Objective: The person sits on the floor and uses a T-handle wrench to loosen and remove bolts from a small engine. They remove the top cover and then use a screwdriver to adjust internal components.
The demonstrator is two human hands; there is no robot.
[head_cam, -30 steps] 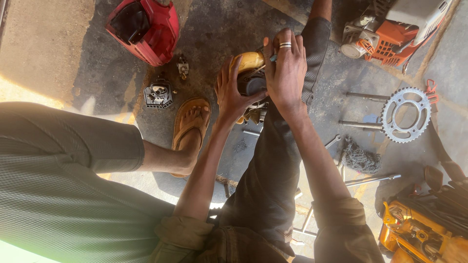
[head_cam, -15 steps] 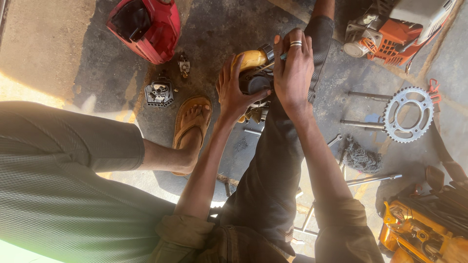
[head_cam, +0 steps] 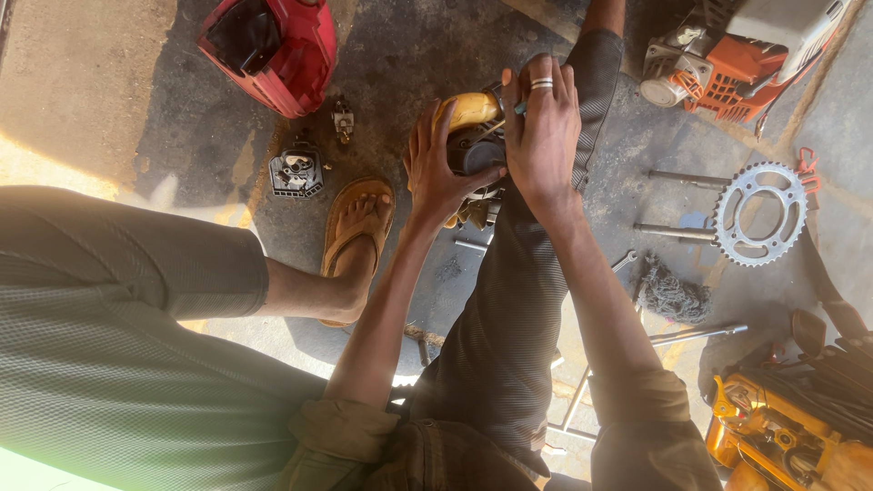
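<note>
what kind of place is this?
Probably an informal small-engine repair spot on a concrete floor: a toothed sprocket, an orange engine unit and loose parts lie around, both hands on a yellow engine part.

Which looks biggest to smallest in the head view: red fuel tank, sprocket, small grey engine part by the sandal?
1. red fuel tank, though the frame edge cuts it off.
2. sprocket, clearly smaller.
3. small grey engine part, smallest.
All lie on the floor at similar depth, so the order holds.
</note>
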